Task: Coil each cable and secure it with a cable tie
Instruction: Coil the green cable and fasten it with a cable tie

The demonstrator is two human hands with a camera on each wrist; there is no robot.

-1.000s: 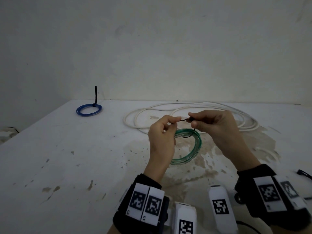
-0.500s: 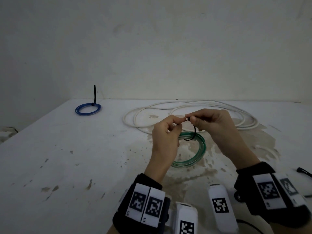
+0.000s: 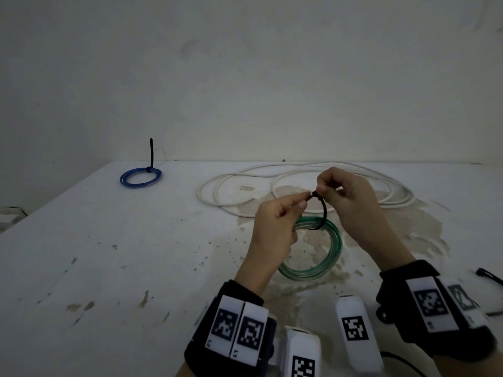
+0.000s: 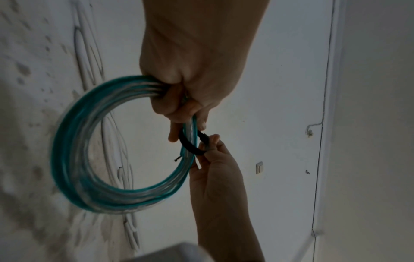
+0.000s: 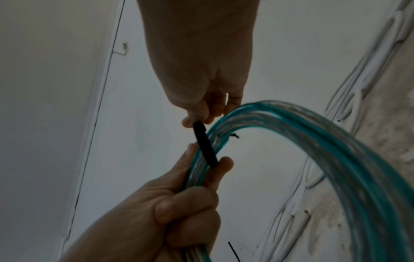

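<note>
A green cable coil hangs tilted above the stained white table. My left hand grips the coil's upper strands with curled fingers, and its thumb and forefinger pinch the tail of a black cable tie. The tie makes a loose loop around the coil's strands. My right hand pinches the tie at its head end, right beside the left fingertips. A blue coil, bound by a black tie with its tail standing up, lies at the far left.
A long white cable lies in loose loops on the table behind my hands. A spare black tie rests near the right edge. A wall rises just behind the table.
My fingertips have come together and the tie, earlier stretched flat between my hands, now hangs as a loop around the green coil. The coil has shifted slightly right.
</note>
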